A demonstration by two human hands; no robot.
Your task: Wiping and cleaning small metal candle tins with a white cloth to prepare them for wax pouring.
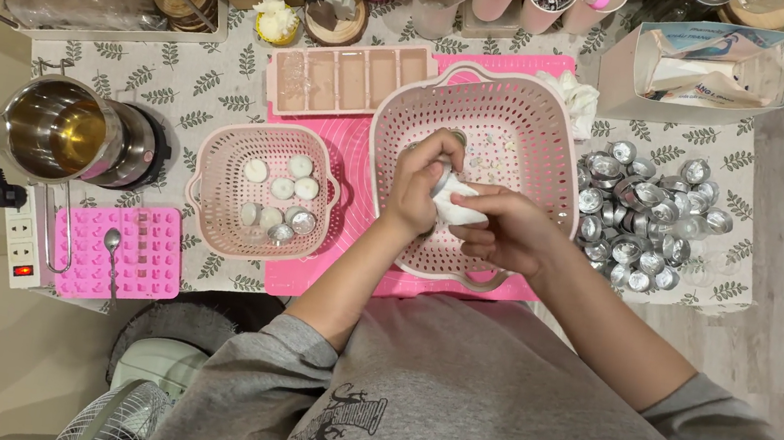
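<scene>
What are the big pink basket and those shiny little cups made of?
The big pink basket looks like moulded plastic: matte, one even colour, with rows of small holes. The little cups beside it look like thin metal, probably aluminium, as they are silvery and catch the light. The white thing held by both hands looks like soft tissue or cloth.

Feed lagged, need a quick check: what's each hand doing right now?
Left hand: closed on a small round metal cup over the large pink plastic basket.
Right hand: closed on a white cloth, pressed against that cup.
</scene>
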